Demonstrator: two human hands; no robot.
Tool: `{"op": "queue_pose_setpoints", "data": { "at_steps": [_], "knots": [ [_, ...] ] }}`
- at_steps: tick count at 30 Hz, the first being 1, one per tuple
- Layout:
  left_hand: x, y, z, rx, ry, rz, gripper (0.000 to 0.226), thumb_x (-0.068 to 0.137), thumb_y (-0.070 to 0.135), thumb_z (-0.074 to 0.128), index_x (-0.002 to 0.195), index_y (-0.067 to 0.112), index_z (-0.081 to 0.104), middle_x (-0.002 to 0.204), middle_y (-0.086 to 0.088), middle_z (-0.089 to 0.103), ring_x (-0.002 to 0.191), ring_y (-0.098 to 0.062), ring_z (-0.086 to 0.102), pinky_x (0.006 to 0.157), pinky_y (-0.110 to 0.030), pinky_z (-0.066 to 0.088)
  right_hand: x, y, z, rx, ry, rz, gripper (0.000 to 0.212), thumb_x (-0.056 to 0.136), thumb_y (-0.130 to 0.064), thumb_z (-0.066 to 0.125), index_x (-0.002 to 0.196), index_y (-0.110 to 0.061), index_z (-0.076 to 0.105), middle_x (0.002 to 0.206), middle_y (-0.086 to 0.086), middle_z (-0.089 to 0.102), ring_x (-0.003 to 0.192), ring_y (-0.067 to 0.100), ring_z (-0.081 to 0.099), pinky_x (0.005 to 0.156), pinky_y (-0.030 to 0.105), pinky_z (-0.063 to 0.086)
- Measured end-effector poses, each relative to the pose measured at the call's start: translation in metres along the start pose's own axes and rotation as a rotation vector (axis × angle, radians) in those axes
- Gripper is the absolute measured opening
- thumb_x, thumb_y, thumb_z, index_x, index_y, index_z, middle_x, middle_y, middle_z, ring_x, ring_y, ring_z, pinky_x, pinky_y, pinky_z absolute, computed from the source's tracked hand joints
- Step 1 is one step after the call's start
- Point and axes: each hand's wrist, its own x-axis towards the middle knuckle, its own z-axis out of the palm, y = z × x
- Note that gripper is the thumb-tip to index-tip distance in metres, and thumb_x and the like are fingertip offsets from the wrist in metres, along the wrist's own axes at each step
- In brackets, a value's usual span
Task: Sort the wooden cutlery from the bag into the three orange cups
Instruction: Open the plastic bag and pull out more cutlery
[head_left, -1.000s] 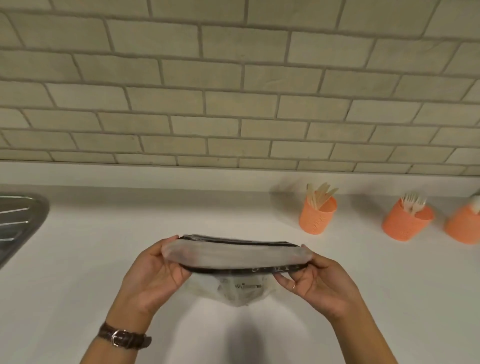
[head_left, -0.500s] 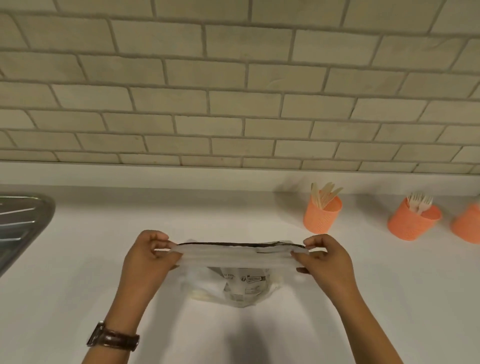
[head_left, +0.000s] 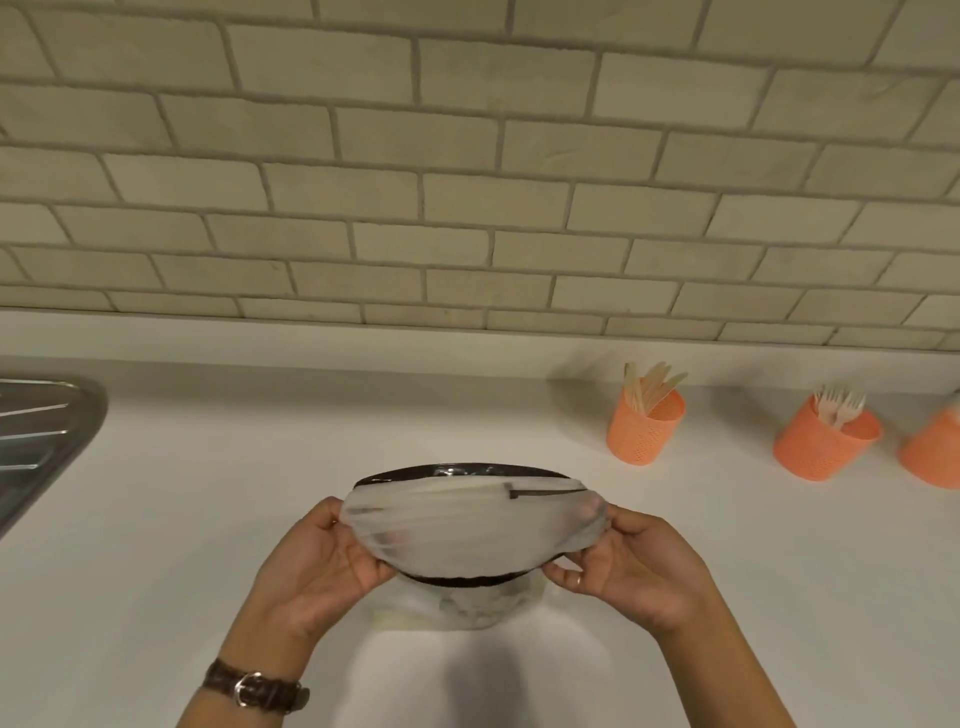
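Seen from the head camera, the frosted, translucent plastic zip bag (head_left: 467, 530) is held up over the near middle of the smooth white worktop (head_left: 234, 509), stretched sideways between both hands. A dark band edges it along the far side and again along the near lower side, and a small dark slider sits on the far band towards the right. The film looks thin and cloudy, pulled taut into a shallow oval, while the crumpled lower part hangs beneath it; what lies inside cannot be made out. The left hand (head_left: 317, 566) grips the bag's left end, fingers curled under and thumb on top. The right hand (head_left: 628, 566), with a ring on one finger, pinches the right end in the same way. A brown leather-strapped wristwatch (head_left: 254, 691) circles the left wrist. Well to the right stand three orange perforated plastic cups in a row. The nearest orange cup (head_left: 641, 436) holds flat pale wooden sticks (head_left: 652, 382), the middle orange cup (head_left: 821, 447) holds wooden forks (head_left: 839, 405), and the third orange cup (head_left: 935, 457) is cut off by the frame edge. A ribbed steel sink drainer (head_left: 36, 431) lies at the left, and matt grey-beige brick tiles (head_left: 467, 182) cover the wall.
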Motion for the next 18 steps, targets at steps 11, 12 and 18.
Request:
{"op": "queue_pose_setpoints", "data": {
  "at_steps": [11, 12, 18],
  "knots": [
    [-0.008, -0.019, -0.006, 0.528, 0.29, 0.206, 0.029, 0.093, 0.024, 0.047, 0.096, 0.004, 0.067, 0.082, -0.008, 0.075, 0.067, -0.016, 0.072, 0.053, -0.026, 0.057, -0.004, 0.013, -0.008, -0.439, 0.207, -0.096, 0.024, 0.089, -0.007, 0.044, 0.079, -0.004, 0.066, 0.073, 0.008, 0.066, 0.061, 0.018, 0.056, 0.06, 0.031, 0.045],
    [-0.011, -0.018, -0.007, 0.553, 0.307, 0.192, 0.028, 0.093, 0.025, 0.048, 0.098, 0.004, 0.067, 0.084, -0.008, 0.075, 0.069, -0.016, 0.072, 0.055, -0.028, 0.057, -0.005, 0.012, -0.01, -0.469, 0.21, -0.073, 0.025, 0.091, -0.007, 0.044, 0.085, -0.003, 0.068, 0.078, 0.008, 0.066, 0.063, 0.016, 0.058, 0.061, 0.029, 0.047],
    [-0.01, 0.005, -0.007, 0.044, 0.053, -0.051, 0.072, 0.034, 0.0, 0.093, 0.102, -0.003, 0.07, 0.116, -0.021, 0.065, 0.1, -0.03, 0.067, 0.079, -0.048, 0.056, 0.004, 0.005, -0.012, -0.087, 0.111, 0.034, 0.025, 0.075, -0.01, 0.059, 0.099, -0.004, 0.059, 0.099, 0.015, 0.065, 0.079, 0.026, 0.063, 0.067, 0.037, 0.051]
  ]
}}
